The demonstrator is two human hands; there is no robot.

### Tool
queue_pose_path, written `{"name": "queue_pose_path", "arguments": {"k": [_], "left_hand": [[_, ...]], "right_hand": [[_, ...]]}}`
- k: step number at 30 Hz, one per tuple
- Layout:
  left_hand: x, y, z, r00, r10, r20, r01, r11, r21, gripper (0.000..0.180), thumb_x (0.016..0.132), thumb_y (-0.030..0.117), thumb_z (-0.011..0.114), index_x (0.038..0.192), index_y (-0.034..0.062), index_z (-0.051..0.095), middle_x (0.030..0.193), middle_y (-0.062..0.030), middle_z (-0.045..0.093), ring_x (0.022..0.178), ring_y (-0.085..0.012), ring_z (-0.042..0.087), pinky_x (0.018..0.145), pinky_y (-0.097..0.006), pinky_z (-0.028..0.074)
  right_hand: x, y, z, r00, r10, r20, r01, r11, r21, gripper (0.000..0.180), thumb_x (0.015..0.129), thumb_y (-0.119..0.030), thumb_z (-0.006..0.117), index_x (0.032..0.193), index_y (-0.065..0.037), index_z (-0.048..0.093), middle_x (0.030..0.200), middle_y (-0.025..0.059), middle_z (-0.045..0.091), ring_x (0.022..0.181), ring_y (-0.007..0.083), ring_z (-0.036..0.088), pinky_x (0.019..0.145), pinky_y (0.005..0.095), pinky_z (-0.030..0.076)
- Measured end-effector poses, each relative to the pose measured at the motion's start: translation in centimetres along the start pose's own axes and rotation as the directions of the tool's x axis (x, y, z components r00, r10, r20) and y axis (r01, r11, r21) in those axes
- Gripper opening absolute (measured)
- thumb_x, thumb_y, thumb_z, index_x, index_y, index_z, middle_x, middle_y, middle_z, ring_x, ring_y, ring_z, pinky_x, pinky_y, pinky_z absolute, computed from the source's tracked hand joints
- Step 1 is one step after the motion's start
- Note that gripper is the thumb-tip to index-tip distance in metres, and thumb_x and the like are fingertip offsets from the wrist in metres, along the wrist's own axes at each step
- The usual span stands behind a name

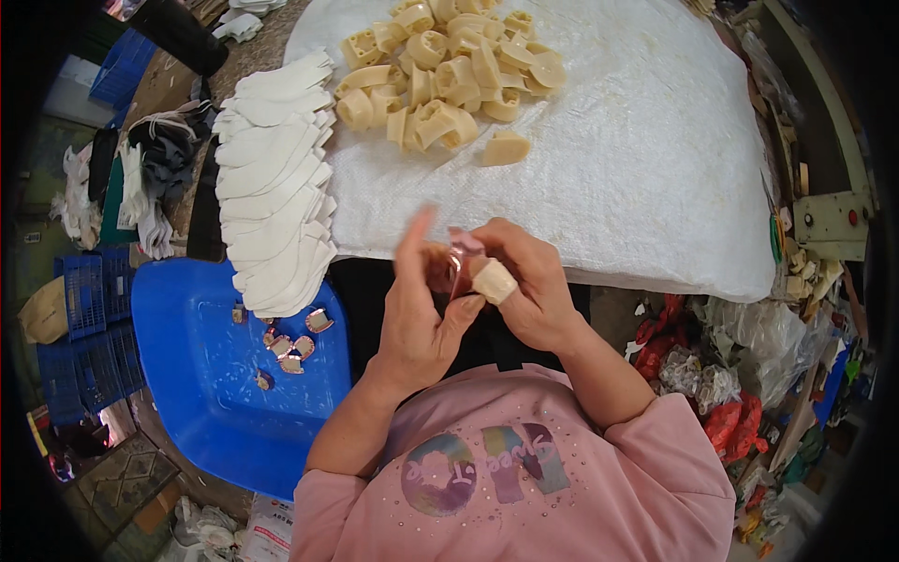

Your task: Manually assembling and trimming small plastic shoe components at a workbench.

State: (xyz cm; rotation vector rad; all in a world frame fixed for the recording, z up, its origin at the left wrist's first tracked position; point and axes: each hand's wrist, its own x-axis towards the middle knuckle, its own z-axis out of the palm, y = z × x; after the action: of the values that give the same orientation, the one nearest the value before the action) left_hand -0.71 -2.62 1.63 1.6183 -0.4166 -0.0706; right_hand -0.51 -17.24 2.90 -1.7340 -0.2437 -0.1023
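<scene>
Both hands meet in front of my chest over a small reddish, clear-wrapped piece (451, 270). My left hand (420, 314) cups it from the left, the index finger blurred and raised. My right hand (524, 281), with a tan bandage on its thumb, pinches the piece from the right. Beyond the hands, a white woven sheet (637, 159) covers the table and carries a heap of cream plastic heel-shaped parts (448, 70). One cream part (506, 148) lies apart from the heap, nearer to me.
A fanned row of white insole-shaped pieces (273, 183) runs along the sheet's left edge. Below it a blue tray (201, 375) holds several small wrapped pieces (290, 347). Blue crates (89, 300) stand at far left. Red and clear plastic scraps (721, 375) pile at right.
</scene>
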Motion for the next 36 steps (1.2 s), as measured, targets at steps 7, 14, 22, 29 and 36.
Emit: {"name": "queue_pose_path", "arguments": {"k": [7, 14, 22, 29, 36], "left_hand": [[0.3, 1.2, -1.5, 0.998, -0.062, 0.027, 0.057, 0.987, 0.151, 0.052, 0.066, -0.005, 0.072, 0.114, -0.0004, 0.052, 0.100, -0.0071, 0.051, 0.086, -0.0134, 0.054, 0.076, -0.025, 0.045], [0.3, 1.7, -0.9, 0.992, 0.124, 0.039, -0.130, 0.934, 0.334, 0.052, 0.062, -0.008, 0.073, 0.111, 0.0005, 0.056, 0.091, -0.0077, 0.052, 0.076, -0.0143, 0.055, 0.060, -0.024, 0.046], [0.9, 0.9, -0.3, 0.973, 0.228, -0.044, -0.196, 0.907, 0.373, 0.049, 0.056, 0.000, 0.079, 0.100, 0.0019, 0.056, 0.079, -0.0098, 0.055, 0.065, -0.0190, 0.059, 0.053, -0.028, 0.047], [1.2, -0.1, 1.3, 0.929, 0.327, -0.174, -0.217, 0.861, 0.459, 0.047, 0.056, 0.004, 0.080, 0.092, 0.0008, 0.052, 0.072, -0.0096, 0.055, 0.058, -0.0212, 0.060, 0.052, -0.028, 0.048], [0.4, -0.3, 1.3, 0.905, 0.355, -0.236, -0.194, 0.836, 0.514, 0.053, 0.056, 0.002, 0.081, 0.096, -0.0017, 0.046, 0.075, -0.0118, 0.055, 0.062, -0.0166, 0.057, 0.053, -0.026, 0.046]], "right_hand": [[0.9, 1.8, -1.3, 0.935, 0.260, 0.242, -0.337, 0.867, 0.366, 0.032, 0.094, -0.032, 0.045, 0.089, -0.002, 0.057, 0.071, -0.0007, 0.051, 0.066, 0.0082, 0.049, 0.057, 0.0254, 0.041], [1.3, 1.4, -2.5, 0.923, 0.102, 0.370, -0.165, 0.976, 0.141, 0.019, 0.091, -0.021, 0.052, 0.084, -0.004, 0.056, 0.073, -0.0008, 0.054, 0.064, 0.0089, 0.050, 0.055, 0.0265, 0.041], [0.7, 1.5, -1.9, 0.952, 0.154, 0.265, -0.251, 0.889, 0.383, 0.014, 0.088, -0.010, 0.049, 0.093, 0.000, 0.057, 0.082, 0.0076, 0.061, 0.074, 0.0140, 0.058, 0.066, 0.0270, 0.045], [0.0, 2.0, -0.3, 0.993, 0.036, 0.112, -0.057, 0.980, 0.193, 0.024, 0.095, -0.019, 0.044, 0.099, 0.000, 0.058, 0.091, 0.0050, 0.059, 0.085, 0.0145, 0.056, 0.075, 0.0280, 0.044], [-0.9, 1.9, 1.2, 0.957, 0.226, 0.181, -0.281, 0.577, 0.767, 0.025, 0.095, -0.018, 0.040, 0.102, 0.000, 0.056, 0.103, 0.0073, 0.059, 0.093, 0.0158, 0.056, 0.077, 0.0289, 0.044]]}}
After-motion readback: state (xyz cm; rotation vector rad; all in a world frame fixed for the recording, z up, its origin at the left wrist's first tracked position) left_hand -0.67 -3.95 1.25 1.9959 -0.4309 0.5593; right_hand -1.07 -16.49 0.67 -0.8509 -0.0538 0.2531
